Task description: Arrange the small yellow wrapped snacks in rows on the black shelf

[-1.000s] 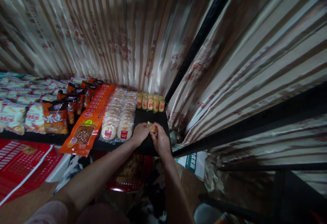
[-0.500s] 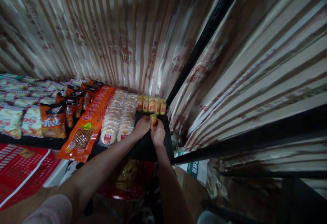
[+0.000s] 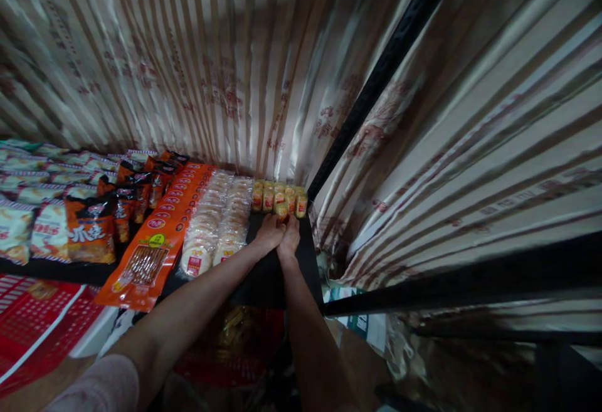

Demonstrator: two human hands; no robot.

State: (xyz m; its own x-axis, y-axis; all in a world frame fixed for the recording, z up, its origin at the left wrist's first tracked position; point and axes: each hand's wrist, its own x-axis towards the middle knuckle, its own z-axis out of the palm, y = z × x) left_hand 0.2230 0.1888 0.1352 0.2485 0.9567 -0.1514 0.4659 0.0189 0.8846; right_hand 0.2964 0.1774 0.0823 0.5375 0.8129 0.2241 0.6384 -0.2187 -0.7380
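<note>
Two outstretched arms meet at the back of the black shelf (image 3: 263,280); the left hand (image 3: 269,234) and right hand (image 3: 288,239) pinch one small yellow snack pack (image 3: 281,211) between their fingers, just before the row of snack packs (image 3: 278,196) against the curtain (image 3: 226,67).

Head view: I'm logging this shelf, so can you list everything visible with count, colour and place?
small packet: one, yellow, between both hands' fingers, by the back row
row of small packets: about five, yellow, shelf back right
round cakes: two rows, pale, clear wrap, mid shelf
long packs: one row, orange, left of cakes
snack bags: several, dark orange, further left
shelf: black
curtain: striped beige, behind
left hand: on packet
right hand: on packet
</note>
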